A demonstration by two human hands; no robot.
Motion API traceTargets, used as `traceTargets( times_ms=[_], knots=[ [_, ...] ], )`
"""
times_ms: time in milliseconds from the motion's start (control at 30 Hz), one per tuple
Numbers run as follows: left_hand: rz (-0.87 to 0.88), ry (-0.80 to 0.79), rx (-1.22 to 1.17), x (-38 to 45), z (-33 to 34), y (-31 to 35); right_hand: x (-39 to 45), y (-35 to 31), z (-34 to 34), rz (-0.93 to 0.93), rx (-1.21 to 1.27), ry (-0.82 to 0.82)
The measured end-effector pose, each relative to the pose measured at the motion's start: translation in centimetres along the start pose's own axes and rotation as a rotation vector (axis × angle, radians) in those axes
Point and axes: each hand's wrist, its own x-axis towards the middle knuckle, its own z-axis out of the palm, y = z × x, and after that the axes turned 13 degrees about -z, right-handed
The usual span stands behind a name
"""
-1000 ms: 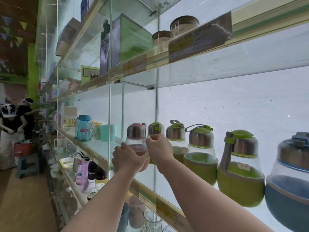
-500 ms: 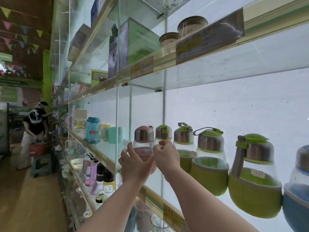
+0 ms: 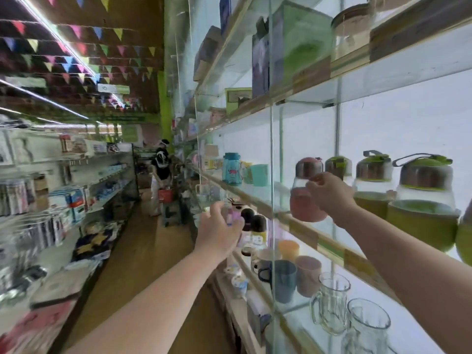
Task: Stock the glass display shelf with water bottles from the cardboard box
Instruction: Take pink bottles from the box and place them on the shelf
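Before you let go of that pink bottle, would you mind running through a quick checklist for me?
1. Right hand on the pink bottle: ok, fingers at its neck.
2. Bottle upright on the glass shelf: ok, though whether its base rests fully cannot tell.
3. In line with the green bottles: ok, at the row's left end.
4. Clear of the vertical glass divider: cannot tell, it looks close.
5. Left hand free: ok, open and off the shelf.
6. Cardboard box within reach: cannot tell, not in view.

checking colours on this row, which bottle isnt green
The pink bottle at the row's left end, which the right hand touches; its neighbours have green bases.
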Motion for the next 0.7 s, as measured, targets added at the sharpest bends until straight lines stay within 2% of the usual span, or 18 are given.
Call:
traceTargets(
  times_ms=[100, 367, 533, 700],
  knots=[
    [-0.083, 0.032, 0.017, -0.9, -2.8, -2.6, -2.3, -2.1, 2.6, -0.009, 0.071, -0.087],
    [-0.151, 0.061, 0.037, -3.6, -6.9, -9.0, -10.9, -7.7, 14.4, -0.027, 0.197, -0.354],
    [-0.218, 0.056, -0.007, -5.1, -7.9, -13.6, -15.1, -9.9, 19.5, 0.024, 0.295, -0.415],
    [-0.273, 0.076, -0.031, -6.2, -8.0, -18.1, -19.4, -8.9, 22.8, 0.120, 0.363, -0.449]
  ],
)
